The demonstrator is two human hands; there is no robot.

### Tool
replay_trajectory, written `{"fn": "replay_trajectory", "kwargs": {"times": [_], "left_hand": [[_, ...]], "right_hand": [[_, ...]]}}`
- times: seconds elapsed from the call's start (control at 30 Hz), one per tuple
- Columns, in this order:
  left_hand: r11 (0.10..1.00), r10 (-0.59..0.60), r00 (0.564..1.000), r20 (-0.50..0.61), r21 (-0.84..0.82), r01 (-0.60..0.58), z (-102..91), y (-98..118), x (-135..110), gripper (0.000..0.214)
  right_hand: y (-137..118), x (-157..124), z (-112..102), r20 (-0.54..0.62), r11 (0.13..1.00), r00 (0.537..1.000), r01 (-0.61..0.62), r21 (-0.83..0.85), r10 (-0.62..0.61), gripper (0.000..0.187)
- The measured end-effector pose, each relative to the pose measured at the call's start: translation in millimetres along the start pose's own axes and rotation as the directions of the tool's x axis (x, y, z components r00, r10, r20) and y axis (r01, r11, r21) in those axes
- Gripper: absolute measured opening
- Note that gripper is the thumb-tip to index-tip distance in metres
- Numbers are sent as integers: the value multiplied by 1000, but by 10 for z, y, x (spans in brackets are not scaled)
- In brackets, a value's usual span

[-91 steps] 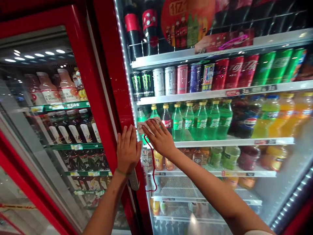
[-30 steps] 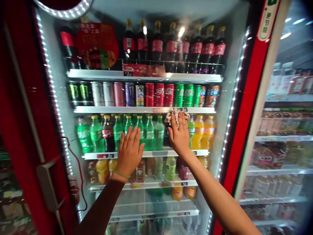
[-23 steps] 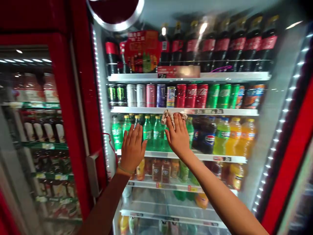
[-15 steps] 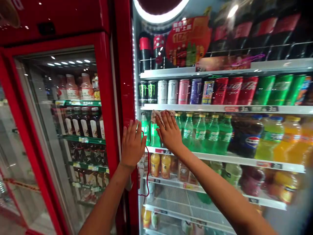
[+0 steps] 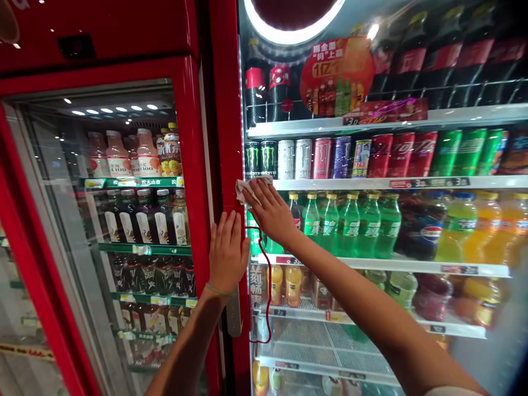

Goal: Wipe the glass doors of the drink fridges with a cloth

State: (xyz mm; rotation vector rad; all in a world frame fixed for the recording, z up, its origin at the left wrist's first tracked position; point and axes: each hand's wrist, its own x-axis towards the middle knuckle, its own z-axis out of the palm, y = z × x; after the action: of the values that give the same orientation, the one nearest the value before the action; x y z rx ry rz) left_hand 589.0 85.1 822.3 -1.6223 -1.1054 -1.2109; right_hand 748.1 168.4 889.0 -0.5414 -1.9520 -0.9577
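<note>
My right hand point(image 5: 270, 213) lies flat over a crumpled pale cloth point(image 5: 244, 192), pressing it against the left edge of the glass door point(image 5: 330, 335), where glass meets red frame. The cloth shows past my fingertips; the part under my palm is hidden. Lower and to the left, my left hand point(image 5: 226, 253) rests on the red door frame point(image 5: 226, 110) with fingers stretched out, holding nothing. Below it is a grey door handle point(image 5: 234, 316). A dark red line point(image 5: 270, 286) bends down the glass beside my hands.
Behind the glass stand rows of drinks: cans point(image 5: 303, 158), green bottles point(image 5: 348, 225) and large cola bottles point(image 5: 416, 55). A round red sticker point(image 5: 336, 74) is near the top. To the left is another red fridge point(image 5: 183, 137) with bottles on its shelves.
My right hand has wiped the cloth leftward across the glass to the frame edge. My left hand stays on the frame. The view has shifted slightly left.
</note>
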Motion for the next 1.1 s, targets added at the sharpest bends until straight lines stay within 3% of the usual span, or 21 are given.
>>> {"fn": "replay_trajectory", "kwargs": {"times": [0.1,0.2,0.3,0.4,0.47,0.53,0.63,0.7,0.8,0.87,0.93,0.97,1.03,1.1], "left_hand": [[998,-26,1000,3,-63,26,64,49,-69,66],[991,-34,999,11,-131,35,132,45,-155,64],[982,-42,999,-7,-185,40,227,11,-238,63],[976,-52,998,-37,-216,43,329,-24,-328,61],[972,-31,997,-66,-236,15,381,-44,-394,60],[963,0,993,-119,-266,-32,412,-62,-455,58],[946,-8,982,-191,-321,-54,426,-82,-514,56],[938,-39,979,-202,-344,-34,424,-88,-523,56],[934,-30,980,-195,-354,-42,416,-87,-506,55],[932,-18,980,-200,-357,-56,412,-84,-490,54],[932,-16,976,-215,-357,-64,410,-86,-479,54],[932,-12,975,-223,-355,-70,409,-88,-477,54],[932,4,973,-231,-351,-87,408,-94,-475,54],[932,23,974,-227,-348,-104,407,-95,-475,55]], "right_hand": [[-187,-529,34,63,993,991,116,0,-116,63],[-264,-959,21,188,961,943,274,20,-273,58],[-63,-753,-68,225,957,931,288,28,-287,63],[149,-289,-121,178,989,975,143,-32,-135,72],[110,-257,-92,148,996,987,66,-61,-56,73],[-69,-555,-18,135,995,987,88,-36,-83,73],[-331,-1178,86,161,967,954,250,40,-253,71],[-320,-1286,75,197,948,927,315,56,-319,69],[-2,-778,-85,242,974,947,224,-19,-213,71],[228,-319,-203,197,992,978,86,-97,-66,69],[289,-128,-247,139,991,989,-25,-133,43,67],[234,-188,-233,124,991,990,-46,-129,62,67],[0,-583,-149,134,996,991,0,-84,11,70],[-244,-1116,-50,177,987,971,163,-1,-160,73]]}}
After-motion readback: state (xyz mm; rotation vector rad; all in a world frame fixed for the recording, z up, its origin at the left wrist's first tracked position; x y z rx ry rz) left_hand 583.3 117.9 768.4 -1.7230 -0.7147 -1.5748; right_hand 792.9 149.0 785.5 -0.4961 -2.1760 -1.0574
